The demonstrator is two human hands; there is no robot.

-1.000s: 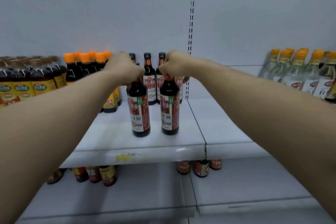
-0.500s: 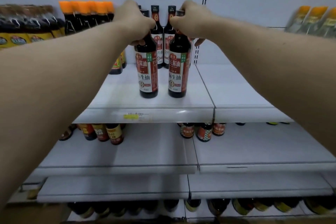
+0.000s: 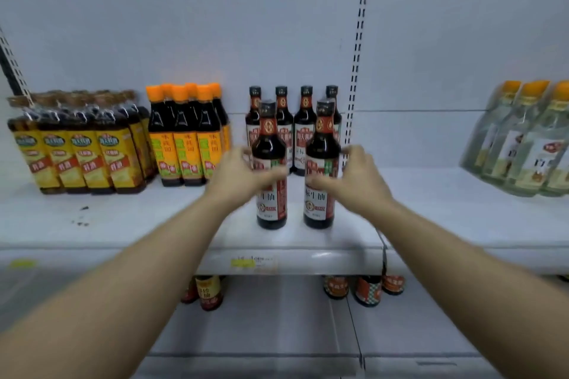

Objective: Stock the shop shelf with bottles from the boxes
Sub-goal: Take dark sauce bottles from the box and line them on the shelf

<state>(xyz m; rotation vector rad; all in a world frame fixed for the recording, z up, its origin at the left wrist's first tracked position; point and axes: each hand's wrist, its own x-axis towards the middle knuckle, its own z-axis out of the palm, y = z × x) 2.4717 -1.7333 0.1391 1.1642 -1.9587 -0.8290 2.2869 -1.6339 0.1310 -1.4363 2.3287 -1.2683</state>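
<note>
Two dark soy sauce bottles with red and white labels stand upright near the front of the white shelf (image 3: 292, 243): the left bottle (image 3: 271, 212) and the right bottle (image 3: 319, 212). My left hand (image 3: 240, 175) hovers at the left bottle's shoulder, its spread, blurred fingers crossing the label. My right hand (image 3: 357, 178) is beside the right bottle with its fingers spread too. Neither hand is curled round a bottle. Behind them stands a row of several matching bottles (image 3: 306, 123) against the back panel.
Orange-capped dark bottles (image 3: 184, 138) and yellow-labelled bottles (image 3: 77, 157) fill the shelf's left side. Clear bottles with orange caps (image 3: 523, 144) stand at the far right. The lower shelf holds a few small bottles (image 3: 209, 292) and small jars (image 3: 366, 289). A green sign runs along the top.
Both hands have let go of the two front bottles' necks and dropped to body height with fingers spread. The bottles stay standing. The view has tilted upward.
</note>
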